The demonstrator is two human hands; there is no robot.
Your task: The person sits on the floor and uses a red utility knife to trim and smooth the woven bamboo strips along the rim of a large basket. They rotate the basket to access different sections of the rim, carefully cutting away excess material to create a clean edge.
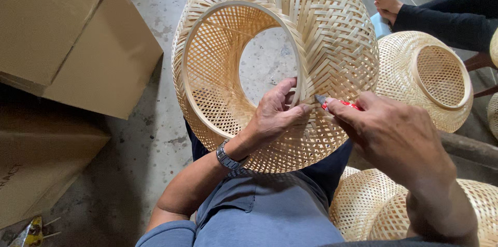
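— On my lap, what's that?
— I see a pale woven bamboo shade (290, 45), open weave, round rim. My left hand (272, 117) has its grip clenched on that rim; my right hand (394, 133) grasps a red cutter (337, 104), blade at the weave.

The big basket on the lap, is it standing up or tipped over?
Tipped: the basket lies sideways, its round opening showing the floor through it.

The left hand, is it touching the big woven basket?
Touching. The head view shows the left hand gripping the woven basket at its rim, thumb outside, fingers inside.
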